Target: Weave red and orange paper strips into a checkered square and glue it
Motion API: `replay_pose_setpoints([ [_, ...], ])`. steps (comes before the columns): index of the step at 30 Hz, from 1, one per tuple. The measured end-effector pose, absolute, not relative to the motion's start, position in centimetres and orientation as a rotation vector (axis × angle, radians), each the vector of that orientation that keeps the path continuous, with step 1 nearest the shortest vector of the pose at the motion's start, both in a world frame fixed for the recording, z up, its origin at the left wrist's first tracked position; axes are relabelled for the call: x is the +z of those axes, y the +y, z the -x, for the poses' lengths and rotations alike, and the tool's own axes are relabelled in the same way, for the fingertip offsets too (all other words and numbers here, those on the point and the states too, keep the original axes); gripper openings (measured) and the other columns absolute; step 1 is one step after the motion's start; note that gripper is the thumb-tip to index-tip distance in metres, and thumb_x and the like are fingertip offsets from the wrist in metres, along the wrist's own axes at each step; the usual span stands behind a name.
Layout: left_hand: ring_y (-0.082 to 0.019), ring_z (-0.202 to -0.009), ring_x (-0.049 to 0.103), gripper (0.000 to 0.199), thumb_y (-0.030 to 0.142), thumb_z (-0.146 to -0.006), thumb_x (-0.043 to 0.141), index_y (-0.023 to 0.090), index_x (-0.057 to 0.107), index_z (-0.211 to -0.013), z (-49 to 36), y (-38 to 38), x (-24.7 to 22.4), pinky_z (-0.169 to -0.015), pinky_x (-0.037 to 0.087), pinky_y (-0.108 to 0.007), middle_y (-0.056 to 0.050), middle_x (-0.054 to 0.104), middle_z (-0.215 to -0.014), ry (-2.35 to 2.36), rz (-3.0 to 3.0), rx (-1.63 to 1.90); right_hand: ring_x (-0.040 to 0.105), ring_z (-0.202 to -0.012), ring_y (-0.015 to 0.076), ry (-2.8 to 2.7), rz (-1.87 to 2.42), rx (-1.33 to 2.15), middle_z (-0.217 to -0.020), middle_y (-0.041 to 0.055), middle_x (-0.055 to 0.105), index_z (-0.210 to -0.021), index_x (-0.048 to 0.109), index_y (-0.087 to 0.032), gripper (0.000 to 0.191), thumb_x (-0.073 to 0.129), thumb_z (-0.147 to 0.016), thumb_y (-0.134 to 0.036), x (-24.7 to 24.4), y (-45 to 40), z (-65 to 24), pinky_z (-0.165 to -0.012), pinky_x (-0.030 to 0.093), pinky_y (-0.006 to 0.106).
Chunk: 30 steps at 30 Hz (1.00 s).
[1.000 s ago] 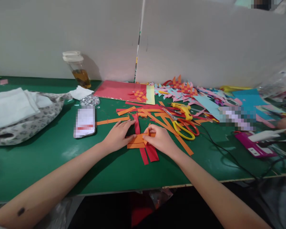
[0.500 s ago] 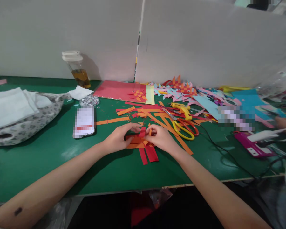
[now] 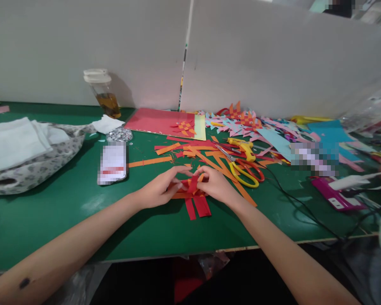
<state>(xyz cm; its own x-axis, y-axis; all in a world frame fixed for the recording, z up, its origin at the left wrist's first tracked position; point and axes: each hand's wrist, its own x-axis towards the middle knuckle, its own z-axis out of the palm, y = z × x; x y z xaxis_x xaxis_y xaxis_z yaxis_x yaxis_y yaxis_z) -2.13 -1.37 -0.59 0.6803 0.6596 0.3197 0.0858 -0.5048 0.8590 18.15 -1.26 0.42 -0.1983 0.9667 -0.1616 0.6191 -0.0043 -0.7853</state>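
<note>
Grey panels form a wall (image 3: 130, 38) beyond the scissors (image 3: 233, 160), split by one upright seam. Under the scissors spreads a green table (image 3: 146, 237), glossy, its near edge chipped and worn. From the head view I see loose orange strips (image 3: 243, 192) lying around and under the scissors, with a yellow glue gun (image 3: 248, 150) just behind. Left of the scissors and nearer the wearer sits the red and orange paper weave (image 3: 193, 184), on the table. On it, the right hand (image 3: 216, 184) pinches paper between thumb and fingers; the left hand (image 3: 163, 186) curls at the other end, though whether it grips I cannot tell. Farther left of the scissors lies a phone (image 3: 112, 163); behind that, a tea bottle (image 3: 108, 103) leans. Right of them is a purple power strip (image 3: 336, 197).
</note>
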Motion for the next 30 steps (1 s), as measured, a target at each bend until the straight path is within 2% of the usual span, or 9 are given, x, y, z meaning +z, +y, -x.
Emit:
replay_pose_setpoints([
  [4, -0.013, -0.083, 0.064, 0.051, 0.012, -0.086, 0.041, 0.026, 0.027, -0.133, 1.7, -1.4, -0.8, -0.08, 0.051, -0.031, -0.014, 0.043, -0.129, 0.627, -2.04, 0.851, 0.059, -0.059, 0.0126, -1.832, 1.641, 1.081, -0.069, 0.0, 0.062, -0.083, 0.05, -0.019, 0.017, 0.059, -0.07, -0.023, 0.5, -1.2, -18.2, -0.05, 0.04, 0.021],
  [7, -0.012, -0.085, 0.061, 0.049, 0.014, -0.083, 0.048, 0.025, 0.036, -0.128, 1.7, -1.2, -1.1, -0.081, 0.051, -0.032, -0.012, 0.044, -0.126, 0.701, -2.206, 0.912, 0.06, -0.06, 0.0132, -1.839, 1.634, 1.077, -0.068, -0.0003, 0.062, -0.083, 0.05, -0.02, 0.017, 0.06, -0.07, -0.024, 0.4, -1.2, -18.2, -0.05, 0.04, 0.022],
  [10, -0.018, -0.097, 0.057, 0.036, 0.023, -0.081, 0.055, 0.023, 0.05, -0.116, 2.0, -0.9, -1.1, -0.085, 0.048, -0.036, -0.009, 0.055, -0.113, 0.829, -2.454, 0.909, 0.06, -0.062, 0.0137, -1.836, 1.642, 1.079, -0.071, 0.0012, 0.063, -0.084, 0.051, -0.02, 0.018, 0.06, -0.071, -0.026, 0.4, -1.3, -18.2, -0.051, 0.042, 0.023],
  [15, -0.02, -0.099, 0.059, 0.022, 0.031, -0.083, 0.052, 0.024, 0.064, -0.101, 2.6, -0.5, -0.6, -0.091, 0.042, -0.039, -0.005, 0.068, -0.098, 0.682, -2.742, 0.728, 0.059, -0.058, 0.0128, -1.827, 1.685, 1.082, -0.067, 0.0001, 0.062, -0.084, 0.05, -0.02, 0.019, 0.061, -0.07, -0.027, 0.8, -1.4, -18.1, -0.05, 0.041, 0.022],
  [24, -0.018, -0.106, 0.058, 0.027, 0.027, -0.087, 0.046, 0.026, 0.061, -0.109, 3.1, -0.3, -0.8, -0.102, 0.033, -0.041, -0.004, 0.066, -0.11, 0.512, -2.801, 0.605, 0.056, -0.057, 0.0117, -1.855, 1.683, 1.022, -0.065, -0.0008, 0.059, -0.083, 0.052, -0.02, 0.015, 0.059, -0.071, -0.024, 1.0, -1.4, -17.9, -0.048, 0.039, 0.021],
  [30, -0.018, -0.104, 0.059, 0.026, 0.026, -0.089, 0.042, 0.022, 0.059, -0.109, 3.1, -0.5, -0.7, -0.101, 0.034, -0.041, -0.005, 0.066, -0.109, 0.508, -2.838, 0.601, 0.053, -0.057, 0.011, -1.861, 1.641, 1.017, -0.064, -0.0017, 0.057, -0.081, 0.054, -0.02, 0.023, 0.061, -0.072, -0.039, 1.1, -1.5, -17.9, -0.05, 0.036, 0.021],
])
